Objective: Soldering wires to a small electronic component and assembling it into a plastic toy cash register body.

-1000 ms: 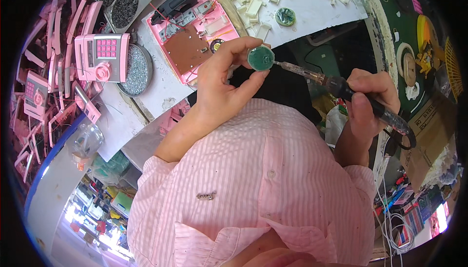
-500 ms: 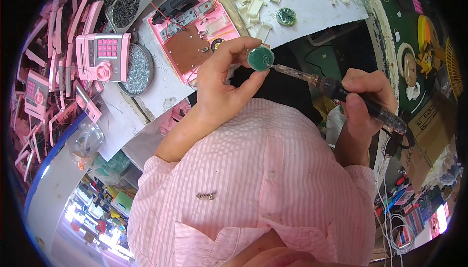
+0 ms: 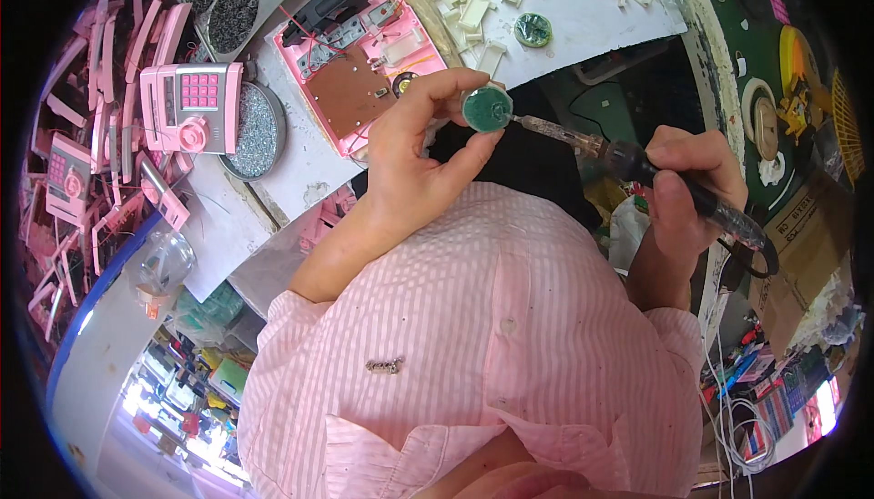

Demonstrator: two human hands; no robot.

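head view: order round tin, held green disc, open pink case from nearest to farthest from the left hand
1. Held green disc: in the left hand, at its fingertips.
2. Open pink case: ahead, slightly left.
3. Round tin: farther left.

Dark print (image 3: 803, 209) on brown cardboard (image 3: 785, 258)

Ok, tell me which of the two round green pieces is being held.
The lower green piece, gripped in the left hand, right beside the tip of the black-handled tool. The upper green piece lies on the white sheet, unheld.
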